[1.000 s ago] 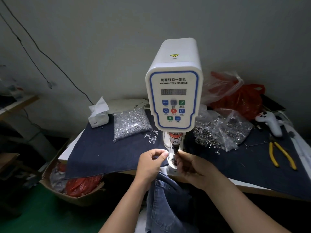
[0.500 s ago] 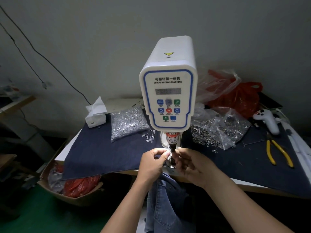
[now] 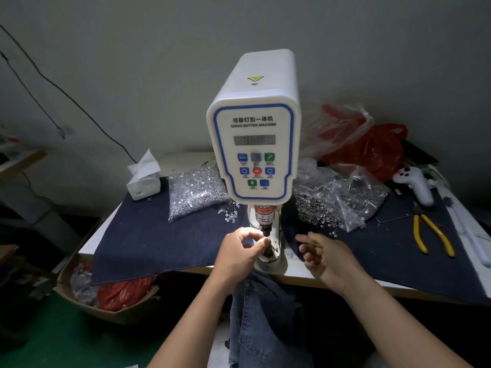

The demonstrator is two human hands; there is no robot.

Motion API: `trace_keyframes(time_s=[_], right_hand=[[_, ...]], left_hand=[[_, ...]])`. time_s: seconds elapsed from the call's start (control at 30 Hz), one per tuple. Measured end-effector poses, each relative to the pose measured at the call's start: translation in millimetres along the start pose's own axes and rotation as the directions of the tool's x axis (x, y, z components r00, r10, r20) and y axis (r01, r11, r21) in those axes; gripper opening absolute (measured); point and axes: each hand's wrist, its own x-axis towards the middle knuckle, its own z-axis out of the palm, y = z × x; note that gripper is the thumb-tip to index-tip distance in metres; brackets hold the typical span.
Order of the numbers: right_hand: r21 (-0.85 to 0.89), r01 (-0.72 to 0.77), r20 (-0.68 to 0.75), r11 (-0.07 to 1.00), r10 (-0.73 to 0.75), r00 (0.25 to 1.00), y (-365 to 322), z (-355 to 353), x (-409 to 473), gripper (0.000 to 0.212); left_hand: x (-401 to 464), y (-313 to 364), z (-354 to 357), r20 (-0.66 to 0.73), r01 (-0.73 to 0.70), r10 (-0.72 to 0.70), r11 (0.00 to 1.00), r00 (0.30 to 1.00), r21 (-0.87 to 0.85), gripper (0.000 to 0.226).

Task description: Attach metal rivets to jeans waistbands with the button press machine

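Sitting at the 9 o'clock side of the white desk (image 3: 297,277), a white tissue pack (image 3: 143,179) adjoins a clear bag of silver rivets (image 3: 196,192) on dark blue cloth (image 3: 159,235). The left hand (image 3: 239,256) pinches at the black press die (image 3: 267,244) under the white servo button machine (image 3: 252,144); its grip is narrow, contents not discernible. Blue denim jeans (image 3: 263,314) hang at 6 o'clock below the desk edge. The right hand (image 3: 326,258), grip loosely wide, hovers just beside the machine base. Yellow-handled pliers (image 3: 430,235) lie at 3 o'clock.
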Motion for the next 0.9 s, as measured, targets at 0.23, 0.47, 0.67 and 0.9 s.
trace_keyframes(time_s=[0.23, 0.47, 0.67, 0.9], right_hand=[[-0.047, 0.011, 0.018, 0.999, -0.010, 1.000, 1.0, 1.2, -3.4, 0.032], [-0.171, 0.081, 0.019, 0.982, -0.079, 0.997, 5.5, 3.7, -11.1, 0.030], [-0.472, 0.317, 0.187, 0.823, -0.258, 0.948, 13.3, 7.5, -36.1, 0.025], [-0.764, 0.628, 0.589, 0.149, -0.238, 0.773, 46.7, 0.2, -61.8, 0.012]], left_hand=[[0.5, 20.5, -0.2, 0.005, 0.007, -0.009, 0.960, 1.000, 0.280, 0.018], [-1.2, 21.0, -3.1, 0.001, 0.027, -0.027, 0.981, 1.000, 0.194, 0.014], [-4.1, 18.9, -8.4, 0.027, 0.103, -0.102, 0.995, 0.994, -0.016, 0.008], [-19.5, 18.1, -25.7, 0.183, 0.394, -0.375, 0.627, 0.909, -0.673, 0.024]])
